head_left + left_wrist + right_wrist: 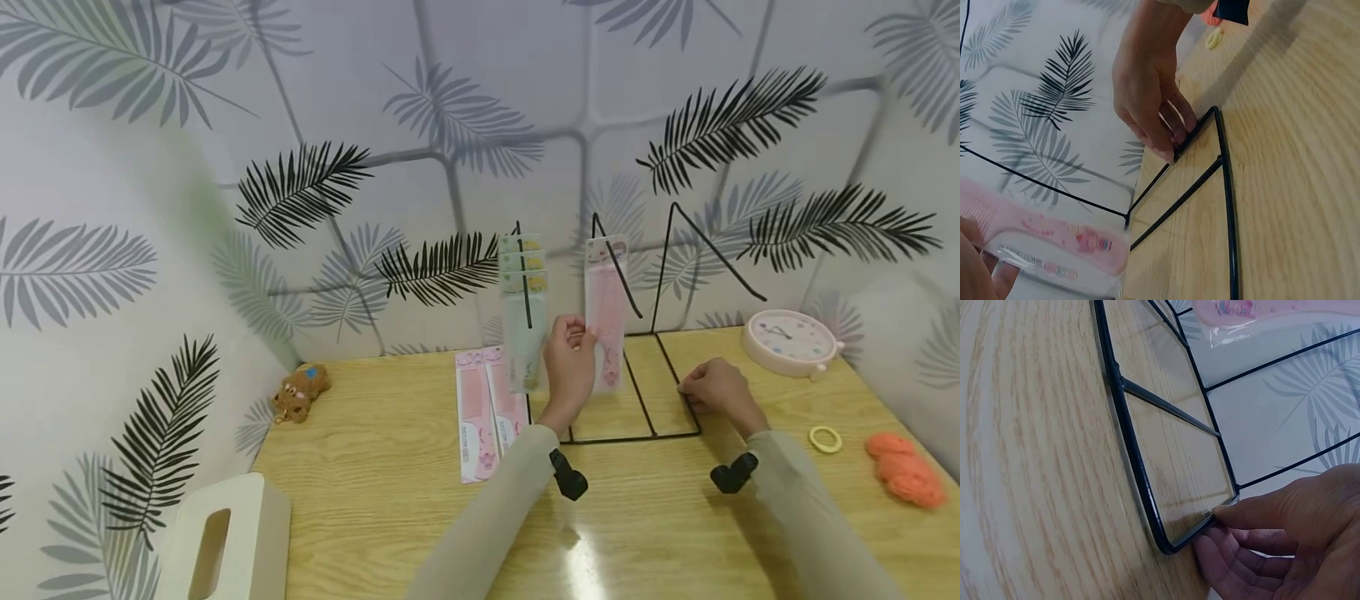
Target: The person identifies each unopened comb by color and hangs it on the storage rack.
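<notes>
A pink plastic comb in a clear packet [606, 308] hangs upright at the middle prong of a black wire display rack [611, 441]. My left hand [567, 367] pinches its left edge; the prong crosses the front of the packet's top. On the left prong hang several pale green packets [523, 325], one behind another, just left of that hand. My right hand [722, 392] pinches the right side bar of the rack's base between thumb and fingers, as the right wrist view shows up close [1285, 531]. The rack's right prong [720, 254] carries nothing.
Two more pink comb packets [476, 417] lie on the wooden table left of the rack. A brown plush toy [302, 392] and a white box [258, 533] stand farther left. On the right are a pink clock [792, 340], a yellow ring [825, 439] and orange yarn [906, 471].
</notes>
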Motion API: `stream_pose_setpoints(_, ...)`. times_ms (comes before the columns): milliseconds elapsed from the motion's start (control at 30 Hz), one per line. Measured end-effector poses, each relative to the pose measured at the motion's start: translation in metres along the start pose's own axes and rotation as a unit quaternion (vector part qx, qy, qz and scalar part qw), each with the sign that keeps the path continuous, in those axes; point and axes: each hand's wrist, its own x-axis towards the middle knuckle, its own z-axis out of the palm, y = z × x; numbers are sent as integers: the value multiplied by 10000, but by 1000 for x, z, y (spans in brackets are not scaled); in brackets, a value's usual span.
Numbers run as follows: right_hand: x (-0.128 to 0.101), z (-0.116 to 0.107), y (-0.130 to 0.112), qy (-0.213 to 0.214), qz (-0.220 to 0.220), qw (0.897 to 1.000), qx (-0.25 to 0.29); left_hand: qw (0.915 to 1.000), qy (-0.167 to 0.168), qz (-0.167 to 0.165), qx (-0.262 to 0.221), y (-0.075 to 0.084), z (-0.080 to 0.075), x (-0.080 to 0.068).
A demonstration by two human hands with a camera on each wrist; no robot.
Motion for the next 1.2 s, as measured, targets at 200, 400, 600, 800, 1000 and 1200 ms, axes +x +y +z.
stream_pose_setpoints(200, 0, -2, 2, 4, -1, 10000, 91, 9995, 237, -81, 207, 0, 8, 9)
stream_pose_setpoints(400, 0, -1, 2, 23, 41, 10000, 65, 9991, 297, -131, 270, 0, 8, 17)
stream_pose_setpoints(600, 0, 0, 0, 51, -22, 10000, 29, 9992, 250, -151, 276, 0, 6, 18)
stream_pose_setpoints(800, 1, 1, 1, 65, -30, 10000, -25, 9996, 113, 31, 275, -5, 4, 7)
stream_pose_setpoints(1000, 1, 3, 2, 97, -86, 9999, -87, 9983, 157, 185, 537, -11, 3, -14)
stream_pose_setpoints(1200, -1, 1, 1, 121, -133, 9997, -175, 9973, -136, 397, 595, -15, -6, -30)
